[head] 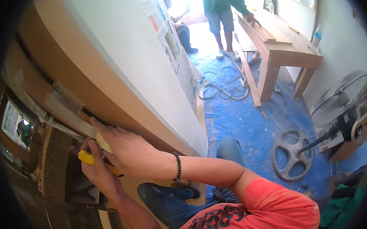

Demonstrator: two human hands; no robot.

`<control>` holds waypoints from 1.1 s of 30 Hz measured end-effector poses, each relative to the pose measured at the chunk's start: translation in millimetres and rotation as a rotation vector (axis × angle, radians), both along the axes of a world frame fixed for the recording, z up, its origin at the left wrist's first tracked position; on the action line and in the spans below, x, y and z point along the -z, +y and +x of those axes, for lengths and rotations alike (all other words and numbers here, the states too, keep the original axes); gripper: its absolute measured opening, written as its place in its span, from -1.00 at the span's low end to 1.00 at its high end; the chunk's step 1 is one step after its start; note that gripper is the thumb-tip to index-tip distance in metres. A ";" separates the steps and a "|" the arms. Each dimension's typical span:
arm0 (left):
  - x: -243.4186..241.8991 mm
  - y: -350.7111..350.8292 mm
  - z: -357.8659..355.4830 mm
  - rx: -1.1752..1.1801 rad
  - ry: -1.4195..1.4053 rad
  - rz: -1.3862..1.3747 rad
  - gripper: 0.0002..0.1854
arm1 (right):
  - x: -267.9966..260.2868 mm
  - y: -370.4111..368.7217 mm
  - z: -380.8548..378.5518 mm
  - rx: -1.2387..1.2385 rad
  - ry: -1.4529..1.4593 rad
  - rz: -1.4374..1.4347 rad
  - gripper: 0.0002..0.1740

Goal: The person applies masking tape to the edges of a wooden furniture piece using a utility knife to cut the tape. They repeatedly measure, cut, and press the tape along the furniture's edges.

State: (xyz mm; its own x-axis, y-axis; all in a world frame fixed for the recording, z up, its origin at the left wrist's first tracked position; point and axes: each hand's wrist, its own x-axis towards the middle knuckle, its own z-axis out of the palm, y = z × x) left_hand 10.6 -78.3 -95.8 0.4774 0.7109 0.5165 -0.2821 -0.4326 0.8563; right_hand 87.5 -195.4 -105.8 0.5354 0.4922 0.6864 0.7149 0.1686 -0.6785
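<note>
My left hand (98, 172) is closed around a yellow-handled tool (86, 157), whose kind is partly hidden by the fingers. Over it reaches my right hand (126, 147), a dark beaded bracelet at the wrist; its index fingertip touches a brown wooden panel (103, 96) beside a dark groove (35, 61). A pale strip like masking tape (68, 112) lies along the panel and runs down to both hands. Whether the right fingers pinch the strip cannot be seen.
A wooden workbench (311, 52) stands at upper right, with a co-worker in green (224, 5) beside it and another person seated beyond. A standing fan (342, 98), looped cables (222, 91) and a long board (246, 68) occupy the blue floor sheet (233, 121).
</note>
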 end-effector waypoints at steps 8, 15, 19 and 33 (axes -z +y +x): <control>-21.1 -15.4 20.6 -0.063 -0.141 0.042 -0.64 | -3.8 -13.8 -1.7 -0.066 0.025 0.034 0.07; -22.7 -19.9 25.3 -0.193 -0.133 0.053 -0.74 | -22.1 -39.3 -5.2 0.067 -0.049 -0.180 0.10; -21.4 -21.5 27.2 -0.199 -0.214 0.045 -0.78 | -75.0 -61.7 -14.2 0.218 -0.381 -0.097 -0.24; -20.8 -41.3 33.8 -0.198 -0.165 -0.085 -0.77 | -198.5 -22.0 34.2 0.457 -1.129 -0.243 -0.84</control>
State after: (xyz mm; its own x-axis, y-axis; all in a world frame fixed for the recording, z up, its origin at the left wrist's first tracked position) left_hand 44.4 -119.6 -75.0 0.2387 0.8264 0.5099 -0.3376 -0.4217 0.8415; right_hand 121.6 -217.4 92.8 -0.1394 0.5952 0.7914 0.8792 -0.2933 0.3754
